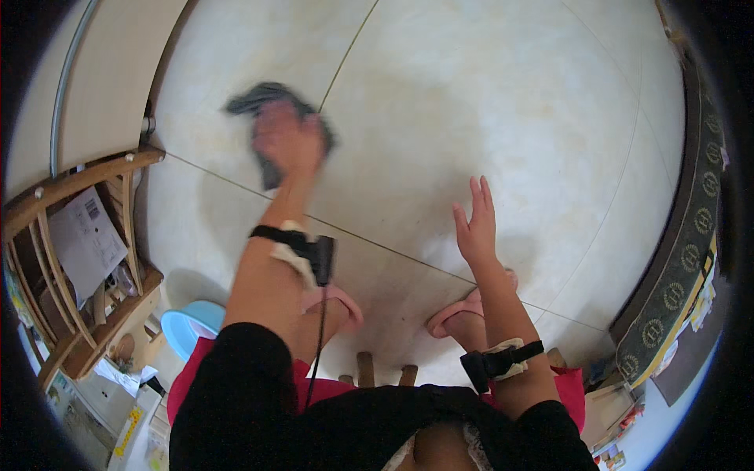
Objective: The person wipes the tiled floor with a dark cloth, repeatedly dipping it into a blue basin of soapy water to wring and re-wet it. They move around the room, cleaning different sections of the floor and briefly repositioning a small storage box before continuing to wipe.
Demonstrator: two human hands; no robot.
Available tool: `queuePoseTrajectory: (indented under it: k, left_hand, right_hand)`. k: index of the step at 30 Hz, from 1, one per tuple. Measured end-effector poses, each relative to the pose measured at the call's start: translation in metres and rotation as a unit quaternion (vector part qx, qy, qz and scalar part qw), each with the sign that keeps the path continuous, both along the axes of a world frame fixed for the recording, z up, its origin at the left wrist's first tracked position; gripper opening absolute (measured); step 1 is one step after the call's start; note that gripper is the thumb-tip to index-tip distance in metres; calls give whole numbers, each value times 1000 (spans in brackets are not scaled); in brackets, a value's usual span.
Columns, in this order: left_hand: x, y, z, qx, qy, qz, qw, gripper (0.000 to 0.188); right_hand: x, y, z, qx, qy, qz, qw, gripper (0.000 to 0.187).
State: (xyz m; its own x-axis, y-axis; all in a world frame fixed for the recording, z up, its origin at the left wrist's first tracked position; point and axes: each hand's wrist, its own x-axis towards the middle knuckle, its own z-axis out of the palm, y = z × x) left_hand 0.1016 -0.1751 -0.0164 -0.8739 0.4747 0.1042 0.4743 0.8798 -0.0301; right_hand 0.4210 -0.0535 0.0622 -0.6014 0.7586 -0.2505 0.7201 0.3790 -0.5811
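- Head view: the left hand [294,141] lay palm down over a dark grey cloth [261,96] on the pale tiled floor [408,118], out ahead of the person and to the left.
- The cloth was directly under that hand, touching it, and its edges showed beyond the fingers, to the side of the hand and below the palm near the wrist.
- Both hand and cloth were blurred, so whether the fingers were clenched on the fabric or only pressed flat on it I could not tell.
- The right hand [477,228] held nothing; its fingers were stretched out and its thumb stood apart from them.
- It was to the right of the cloth, nearer the body and well apart from it, above bare tile.
- Black straps with small dark boxes circled both forearms, the left box [323,261] trailing a cable and the right box [476,370] sitting nearer the elbow.
- Pink slippers [441,320] were on the feet, between the forearms.
- A light blue basin [174,326] stood beside the left forearm, near a wooden rack [102,173] holding white paper [88,243].
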Motion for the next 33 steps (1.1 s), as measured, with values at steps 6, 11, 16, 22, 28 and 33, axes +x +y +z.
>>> queuePoseTrajectory:
  k: [6,11,16,22,28,33]
  left_hand:
    - [231,83,25,22,-230,-511,828,64]
    - [257,59,8,76,-263,-642,716,69]
    - [115,31,8,75,-236,-516,820,70]
    - [-82,-119,15,3,-40,-216,976,70]
    - [-118,-233,-8,-30,-58,152,986,66]
    - [-48,-154,-19,-33,-21,122,992,76]
  right_hand:
    - [20,11,23,47,29,-15,998,57]
    - [54,32,42,58,-9,-33,998,54]
    - [38,18,24,45,-43,-19,998,56]
    - [-8,-10,10,26,-49,27,998,58]
    - [-13,-23,-3,31,-38,22,999,58]
    - [6,-16,-12,48,-16,-45,998,57]
